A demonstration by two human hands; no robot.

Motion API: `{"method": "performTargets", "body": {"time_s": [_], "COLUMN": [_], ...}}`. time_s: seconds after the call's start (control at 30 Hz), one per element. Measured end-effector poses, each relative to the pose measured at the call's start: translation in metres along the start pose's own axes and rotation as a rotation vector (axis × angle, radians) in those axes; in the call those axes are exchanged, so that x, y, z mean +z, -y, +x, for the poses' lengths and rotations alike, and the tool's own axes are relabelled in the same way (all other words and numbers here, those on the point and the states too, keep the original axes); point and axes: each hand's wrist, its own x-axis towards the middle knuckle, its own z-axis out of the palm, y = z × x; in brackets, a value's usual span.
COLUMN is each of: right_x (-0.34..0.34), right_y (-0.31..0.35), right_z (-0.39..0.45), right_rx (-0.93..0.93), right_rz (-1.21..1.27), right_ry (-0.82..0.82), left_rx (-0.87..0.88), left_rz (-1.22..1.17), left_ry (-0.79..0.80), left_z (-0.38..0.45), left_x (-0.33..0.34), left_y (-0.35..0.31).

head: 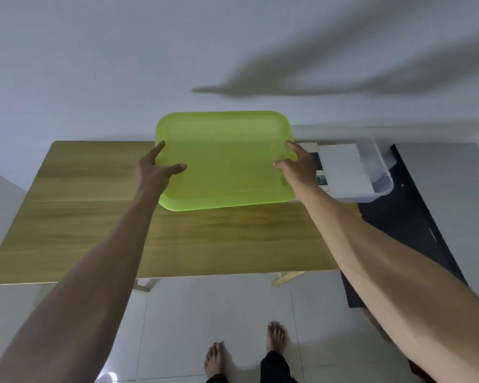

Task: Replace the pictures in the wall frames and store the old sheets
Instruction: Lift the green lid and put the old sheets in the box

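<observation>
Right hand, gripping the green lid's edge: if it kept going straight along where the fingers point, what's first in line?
The right hand points up-left across the green lid it grips, so the lid itself comes first. Beyond it, likely the white wall behind the wooden table, though depth is hard to judge here.

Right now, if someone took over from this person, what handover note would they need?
Left hand and right hand grip opposite short edges of the lime-green plastic lid, held above the wooden table.
The clear plastic storage bin at the table's right end is open, with white sheets inside.
No wall frames in view; swap progress unknown.
Left: probably close the bin.
</observation>
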Motion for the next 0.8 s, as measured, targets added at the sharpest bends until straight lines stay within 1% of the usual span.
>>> {"method": "performTargets", "body": {"time_s": [0.1, 0.17, 0.33, 0.47, 0.57, 0.8], "right_x": [-0.061, -0.098, -0.173, -0.209, -0.227, -0.234], "right_y": [-0.012, -0.026, -0.062, -0.088, -0.104, -0.131], "right_z": [0.017, 0.029, 0.056, 0.082, 0.106, 0.141], "right_rx": [0.039, 0.069, 0.124, 0.140, 0.153, 0.191], "right_rz": [0.010, 0.021, 0.038, 0.044, 0.010, -0.057], "right_ry": [-0.074, -0.117, -0.188, -0.212, -0.214, -0.179], "left_rx": [0.057, 0.063, 0.078, 0.095, 0.111, 0.141], "left_rz": [-0.036, -0.047, -0.027, 0.049, 0.150, 0.330], "left_ry": [0.103, 0.169, 0.247, 0.246, 0.220, 0.100], "left_z": [-0.003, -0.008, -0.015, -0.017, -0.012, -0.005], "left_x": [0.058, 0.099, 0.194, 0.254, 0.285, 0.315], "left_y": [-0.025, -0.035, -0.048, -0.049, -0.044, -0.035]}}
